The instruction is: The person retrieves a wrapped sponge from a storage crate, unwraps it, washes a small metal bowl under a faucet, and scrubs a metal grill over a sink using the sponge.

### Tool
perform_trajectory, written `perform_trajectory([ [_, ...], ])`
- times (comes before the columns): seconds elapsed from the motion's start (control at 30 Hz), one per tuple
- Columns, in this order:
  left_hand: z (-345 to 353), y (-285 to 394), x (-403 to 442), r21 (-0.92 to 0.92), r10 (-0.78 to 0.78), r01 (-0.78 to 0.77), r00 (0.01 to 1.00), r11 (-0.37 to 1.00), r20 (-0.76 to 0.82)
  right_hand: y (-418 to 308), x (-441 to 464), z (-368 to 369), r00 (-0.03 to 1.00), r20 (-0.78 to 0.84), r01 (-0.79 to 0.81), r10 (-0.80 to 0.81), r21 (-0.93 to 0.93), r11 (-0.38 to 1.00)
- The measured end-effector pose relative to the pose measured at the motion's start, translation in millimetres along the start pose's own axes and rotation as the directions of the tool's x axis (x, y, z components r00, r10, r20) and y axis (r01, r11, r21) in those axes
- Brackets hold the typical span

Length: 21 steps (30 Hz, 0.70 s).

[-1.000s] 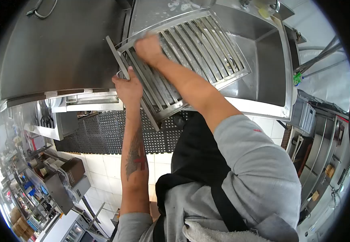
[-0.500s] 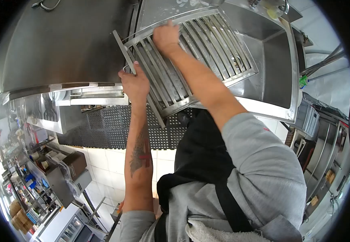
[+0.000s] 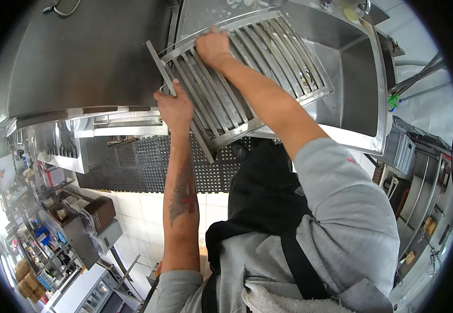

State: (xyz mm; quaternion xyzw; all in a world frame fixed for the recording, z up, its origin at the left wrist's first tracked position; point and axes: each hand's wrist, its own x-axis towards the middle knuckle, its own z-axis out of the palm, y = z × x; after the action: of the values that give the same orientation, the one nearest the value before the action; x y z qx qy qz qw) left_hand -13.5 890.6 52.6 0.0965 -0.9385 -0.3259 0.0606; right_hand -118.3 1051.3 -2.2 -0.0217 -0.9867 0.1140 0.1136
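Note:
A stainless steel baffle filter [image 3: 271, 55], a frame of parallel slats, lies tilted across the sink, its left end jutting past the sink's front edge. My left hand [image 3: 176, 107] is closed on the near left rim of this filter, thumb on top. Over the slats near the far left side is my right hand [image 3: 213, 48], fingers curled down against the metal. Whatever those fingers hold, if anything, is hidden beneath the hand.
The sink basin [image 3: 362, 78] extends to the right, with a faucet [image 3: 364, 7] at its far corner. A steel surface [image 3: 91, 57] fills the upper left. Below lies a black perforated floor mat [image 3: 138, 164]. Loaded shelves [image 3: 46, 245] stand at lower left.
My right hand has shifted slightly toward the far left edge of the filter. My left hand keeps its hold, and the filter stays nearly in place.

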Motion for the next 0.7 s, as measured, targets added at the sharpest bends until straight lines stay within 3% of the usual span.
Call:
perform_trajectory([
  [0.03, 0, 0, 0, -0.009, -0.019, 0.019, 1.000, 1.000, -0.006, 4, 1, -6, 0.992, -0.020, -0.123, 0.124, 0.052, 0.991],
  [0.1, 5, -7, 3, 0.008, 0.004, -0.004, 1.000, 1.000, -0.030, -28, 2, 4, 0.992, 0.001, -0.129, 0.129, 0.010, 0.992],
  [0.17, 6, -10, 2, 0.034, 0.025, -0.023, 0.999, 0.999, -0.046, -50, 4, 23, 0.988, -0.040, 0.154, -0.151, 0.106, 0.982],
  [0.23, 4, -7, 2, 0.004, -0.008, 0.008, 1.000, 1.000, -0.018, -33, 1, 19, 0.981, -0.029, 0.196, -0.194, 0.177, 0.965],
  [0.3, 5, -5, 5, 0.003, -0.006, 0.006, 1.000, 1.000, -0.006, 1, -10, 21, 0.995, -0.001, 0.097, -0.097, -0.039, 0.995],
  [0.33, 5, -8, 3, 0.014, -0.018, 0.018, 1.000, 1.000, 0.004, 21, -17, 14, 0.995, 0.006, 0.100, -0.100, -0.044, 0.994],
  [0.4, -3, 2, 1, 0.011, -0.027, 0.027, 1.000, 1.000, 0.004, 53, -22, -4, 0.989, -0.137, -0.073, 0.062, -0.076, 0.994],
  [0.5, 6, -8, 2, 0.022, 0.007, -0.007, 1.000, 1.000, -0.017, 0, -17, -1, 1.000, 0.012, -0.018, 0.019, -0.117, 0.993],
  [0.53, 9, -13, 5, 0.031, 0.041, -0.039, 0.998, 0.999, -0.048, -18, -21, 3, 0.993, 0.033, 0.115, -0.113, -0.083, 0.990],
  [0.63, 3, -6, 1, 0.002, 0.023, -0.023, 1.000, 1.000, -0.006, 0, -15, 8, 0.977, 0.046, 0.210, -0.207, -0.109, 0.972],
  [0.67, 1, -5, 0, 0.001, 0.022, -0.022, 1.000, 1.000, -0.006, 19, -8, 6, 0.993, 0.093, 0.079, -0.075, -0.041, 0.996],
  [0.7, 2, -2, 0, -0.001, 0.002, -0.002, 1.000, 1.000, -0.009, 20, -5, 0, 0.993, 0.088, 0.084, -0.079, -0.045, 0.995],
])
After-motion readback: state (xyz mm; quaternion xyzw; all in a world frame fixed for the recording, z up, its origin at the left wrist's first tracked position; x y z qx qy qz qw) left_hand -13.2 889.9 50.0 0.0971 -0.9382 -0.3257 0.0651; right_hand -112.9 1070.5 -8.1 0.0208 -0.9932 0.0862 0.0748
